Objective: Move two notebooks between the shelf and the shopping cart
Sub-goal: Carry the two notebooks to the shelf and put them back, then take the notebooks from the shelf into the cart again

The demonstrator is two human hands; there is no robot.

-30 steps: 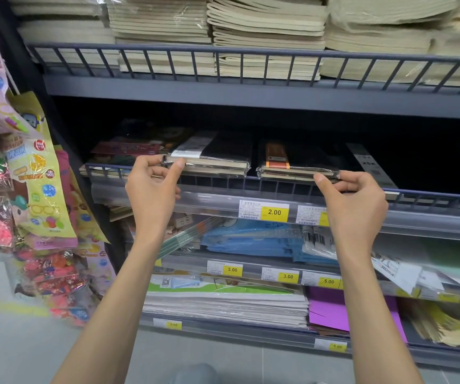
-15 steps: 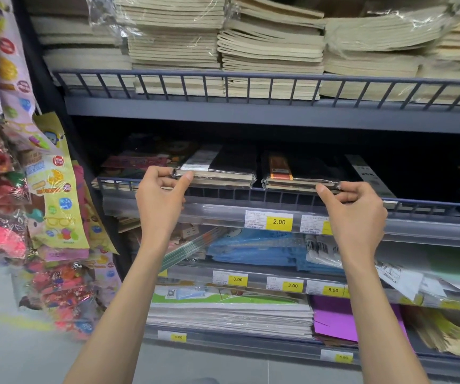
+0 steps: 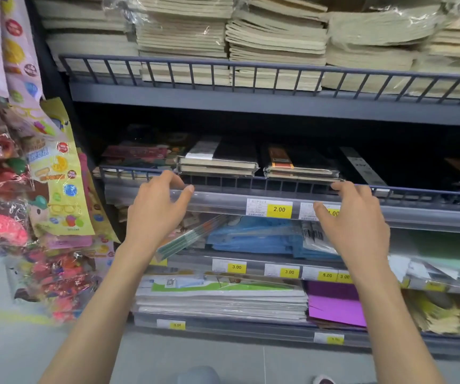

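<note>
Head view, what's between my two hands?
In the head view, the clear price strip with the yellow 2.00 tag spans between the left hand and right hand, wire rail just above.

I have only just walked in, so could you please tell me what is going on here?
A person faces a shop shelf, both hands up at its middle tier. Two black notebook stacks lie there at the front rail. The left hand hovers open just below the left stack; the right hand, also open, has fingertips at the right stack. Neither has a grip.
</note>
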